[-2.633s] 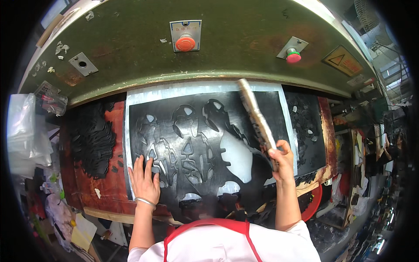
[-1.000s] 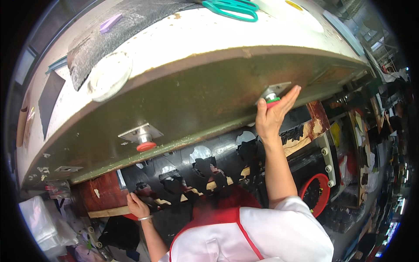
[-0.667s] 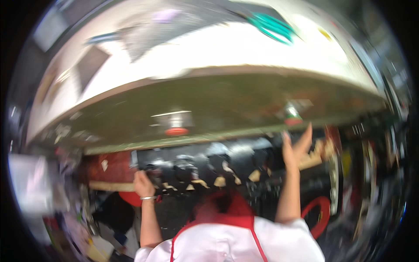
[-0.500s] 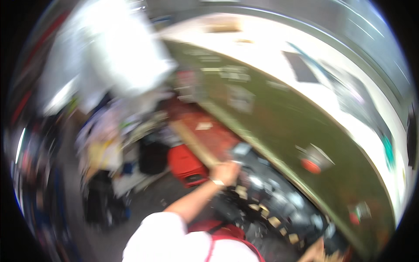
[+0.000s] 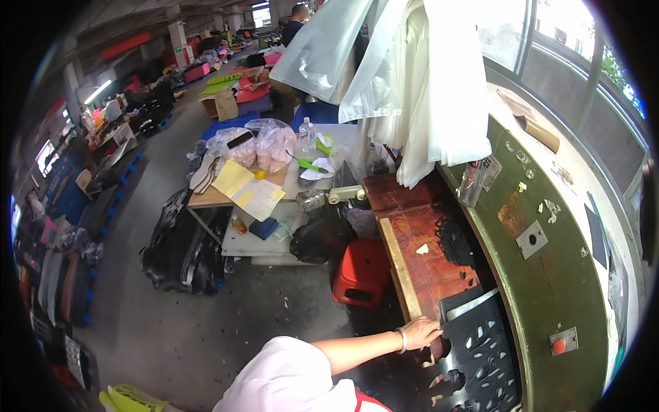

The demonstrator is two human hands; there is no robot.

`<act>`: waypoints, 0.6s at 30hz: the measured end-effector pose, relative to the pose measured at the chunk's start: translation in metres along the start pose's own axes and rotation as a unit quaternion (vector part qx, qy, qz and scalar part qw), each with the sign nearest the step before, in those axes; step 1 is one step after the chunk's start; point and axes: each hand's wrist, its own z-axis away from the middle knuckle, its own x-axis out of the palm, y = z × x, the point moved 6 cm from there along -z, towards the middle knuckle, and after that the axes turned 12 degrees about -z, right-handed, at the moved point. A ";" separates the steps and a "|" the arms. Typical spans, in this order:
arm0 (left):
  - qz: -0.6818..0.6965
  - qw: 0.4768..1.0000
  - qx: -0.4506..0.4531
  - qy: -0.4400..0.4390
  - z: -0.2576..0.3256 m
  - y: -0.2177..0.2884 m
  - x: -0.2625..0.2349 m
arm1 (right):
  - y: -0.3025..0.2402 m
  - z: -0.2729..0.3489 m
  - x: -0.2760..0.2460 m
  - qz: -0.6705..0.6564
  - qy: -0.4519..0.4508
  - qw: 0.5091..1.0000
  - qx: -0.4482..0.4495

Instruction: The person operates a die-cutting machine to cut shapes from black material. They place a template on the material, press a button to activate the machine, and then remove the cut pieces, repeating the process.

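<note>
My left hand point(image 5: 421, 333), with a light bracelet at the wrist, reaches to the corner of a black sheet point(image 5: 473, 343) full of cut-out holes. Its fingers are bent together at the sheet's edge and seem to grip it. The sheet lies on the dark lower part of the bench beside a green machine panel point(image 5: 528, 288). Past the hand spreads a worn reddish-brown board point(image 5: 425, 254) with a pale wooden strip point(image 5: 399, 271) along its left side. Black scraps point(image 5: 454, 242) lie on the board. My right hand is out of the picture.
A red plastic stool point(image 5: 362, 273) stands left of the board. Beyond it is a table with bags, papers point(image 5: 248, 190) and bottles point(image 5: 306, 130). White plastic sheeting point(image 5: 439, 89) hangs overhead. The panel carries a red button point(image 5: 559, 346). A person point(image 5: 295, 24) stands far back.
The view has swung up and left and is sharper now. My right hand, earlier at the lower right, has left the picture. My left hand is now at the sheet's corner.
</note>
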 end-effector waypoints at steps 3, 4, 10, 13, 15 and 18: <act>-0.015 0.990 -0.072 -0.124 0.016 -0.002 -0.013 | -0.038 -0.033 0.008 0.055 -0.059 0.993 -0.088; -0.032 0.979 -0.113 -0.168 0.019 -0.003 -0.017 | -0.045 -0.040 0.023 0.056 -0.131 0.989 -0.044; -0.107 0.990 -0.094 0.006 0.014 0.036 -0.065 | -0.079 -0.035 0.045 0.061 -0.269 0.961 0.016; 0.009 0.998 0.048 -0.040 0.010 0.084 -0.030 | -0.068 -0.019 0.045 -0.093 -0.261 0.960 0.052; -0.002 0.987 0.160 -0.019 0.019 0.119 -0.003 | -0.039 -0.001 0.035 -0.160 -0.270 0.917 0.246; -0.170 0.958 0.141 -0.183 0.030 0.121 0.043 | -0.011 0.001 0.024 -0.381 -0.278 0.772 0.426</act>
